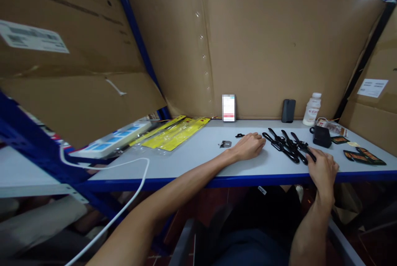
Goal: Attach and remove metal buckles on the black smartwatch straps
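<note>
Several glossy black spokeshaves (281, 146) lie side by side at a slant on the grey tabletop (186, 167). At their right end my right hand (322, 169) is closed, thumb and fingers round the near handle of one spokeshave (310, 154). My left hand (250, 146) rests on the table just left of the group, fingers curled in; whatever may be inside them is hidden. Left of it lies a small slotted metal blade (225, 144), and a small black part (240, 135) sits just behind the wrist.
Yellow-carded plastic packs (176, 134) and a white power strip (118, 138) lie at left; a white cable (145, 171) hangs over the front edge. A phone (228, 108) leans on the cardboard wall (263, 51). At right are a bottle (312, 109), black case (321, 136) and dark packets (364, 155).
</note>
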The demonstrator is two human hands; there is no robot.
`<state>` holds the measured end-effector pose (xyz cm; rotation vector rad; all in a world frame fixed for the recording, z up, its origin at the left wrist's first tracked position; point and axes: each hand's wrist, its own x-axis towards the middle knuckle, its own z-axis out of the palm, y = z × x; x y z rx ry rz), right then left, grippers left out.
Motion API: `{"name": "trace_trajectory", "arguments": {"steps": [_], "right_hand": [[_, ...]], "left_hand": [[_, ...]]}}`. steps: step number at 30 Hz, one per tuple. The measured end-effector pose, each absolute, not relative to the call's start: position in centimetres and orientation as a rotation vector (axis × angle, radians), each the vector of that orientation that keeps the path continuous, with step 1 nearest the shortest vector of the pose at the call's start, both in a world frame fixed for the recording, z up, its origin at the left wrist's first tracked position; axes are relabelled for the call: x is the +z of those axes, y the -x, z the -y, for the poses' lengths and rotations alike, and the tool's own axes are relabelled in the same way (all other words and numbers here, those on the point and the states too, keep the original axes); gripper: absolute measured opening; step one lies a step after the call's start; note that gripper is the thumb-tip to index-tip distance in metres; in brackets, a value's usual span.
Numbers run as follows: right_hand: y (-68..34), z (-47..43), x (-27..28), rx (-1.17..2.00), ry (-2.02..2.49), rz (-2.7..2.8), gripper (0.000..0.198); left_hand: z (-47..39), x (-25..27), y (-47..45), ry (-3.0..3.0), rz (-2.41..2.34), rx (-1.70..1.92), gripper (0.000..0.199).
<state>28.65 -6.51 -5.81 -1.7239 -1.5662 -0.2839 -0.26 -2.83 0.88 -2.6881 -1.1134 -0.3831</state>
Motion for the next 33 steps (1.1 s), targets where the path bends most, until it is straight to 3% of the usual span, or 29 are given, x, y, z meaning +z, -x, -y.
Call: {"name": "trace_trajectory", "arguments": {"steps": [7, 15, 22, 33], "right_hand": [[-26.7, 7.1, -4.3, -0.159, 1.378, 1.486, 0.042], [-21.9, 10.2, -2.7, -0.095, 1.619, 1.983, 0.031], [-18.3, 10.2, -2.0, -0.102, 1.603, 2.118, 0.035], [-15.6, 10.3, -1.8, 0.155, 1.3, 1.958, 0.036]], "left_hand": [[0.9, 2.4, 3.0, 2.469, 1.48, -0.573, 0.031], [-1.6, 3.4, 8.6, 2.168, 1.962, -0.434, 0.027], [-3.0, 2.1, 9.5, 2.434, 1.892, -0.425, 0.032], [-4.1, 0.8, 9.8, 2.603, 1.746, -0.293, 0.032]]}}
